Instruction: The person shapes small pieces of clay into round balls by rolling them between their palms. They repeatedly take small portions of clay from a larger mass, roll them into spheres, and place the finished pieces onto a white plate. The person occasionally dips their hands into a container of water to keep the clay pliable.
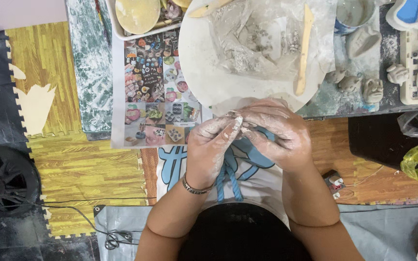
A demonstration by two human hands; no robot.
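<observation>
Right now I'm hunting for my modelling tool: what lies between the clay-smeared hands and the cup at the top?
In the head view, a wooden modelling stick lies on the round white board, between the hands and the cup, beside crumpled plastic.

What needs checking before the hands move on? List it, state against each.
1. Both hands together on the work: ok. Left hand and right hand meet in front of the board.
2. Clay piece visible: cannot tell. Only a small pale bit shows between the fingertips; its shape is hidden.
3. Tool within sight: ok. The wooden stick lies on the board, untouched.
4. Spare clay at hand: ok. The plastic bag with clay crumbs lies open on the board.
5. Reference sheet readable: ok. The picture sheet lies flat, left of the board, partly under it.
6. Hands clean: not ok. Both are coated in pale clay.
</observation>
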